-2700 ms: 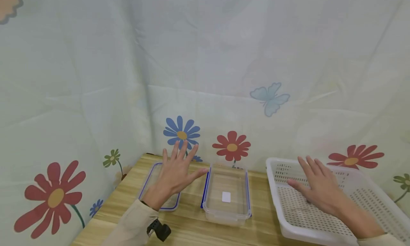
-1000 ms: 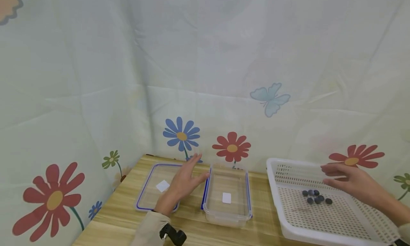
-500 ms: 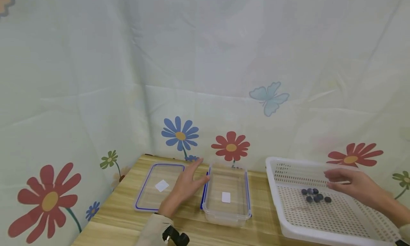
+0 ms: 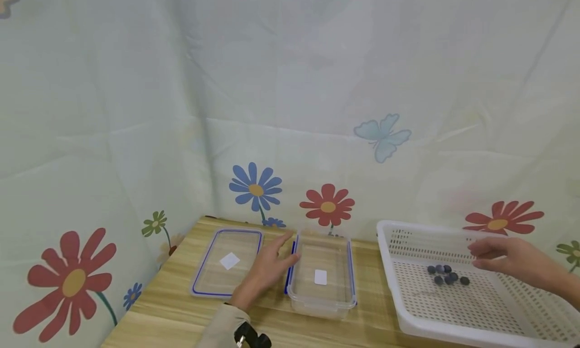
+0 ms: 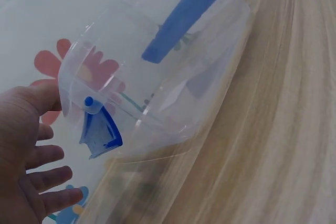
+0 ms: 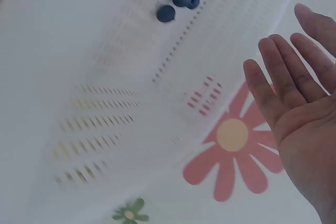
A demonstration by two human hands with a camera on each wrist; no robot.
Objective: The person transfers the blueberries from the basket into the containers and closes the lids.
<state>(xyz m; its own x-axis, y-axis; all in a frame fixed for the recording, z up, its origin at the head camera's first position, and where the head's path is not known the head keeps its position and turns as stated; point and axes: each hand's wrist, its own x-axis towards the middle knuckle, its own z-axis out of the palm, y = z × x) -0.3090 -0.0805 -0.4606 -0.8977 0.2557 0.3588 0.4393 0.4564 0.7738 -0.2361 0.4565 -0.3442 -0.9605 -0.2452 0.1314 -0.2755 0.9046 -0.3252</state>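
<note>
A clear plastic food container with blue side clips stands on the table without its lid, a white label showing. My left hand is just left of it, fingers loosely spread. In the left wrist view the thumb lies right at the container's rim. Several blueberries sit in a white perforated basket at the right. Over the basket's right part hovers my right hand. Its fingers are relaxed and slightly bent, with nothing between them and the palm, apart from the berries.
Left of the container lies a clear lid with a blue seal and a white label. The wooden table ends at a curtain printed with flowers and a butterfly, close behind the container and basket.
From over the lid, my left hand has moved right to the container's side and lowered. My right hand has drawn back rightward over the basket, uncovering the blueberries.
</note>
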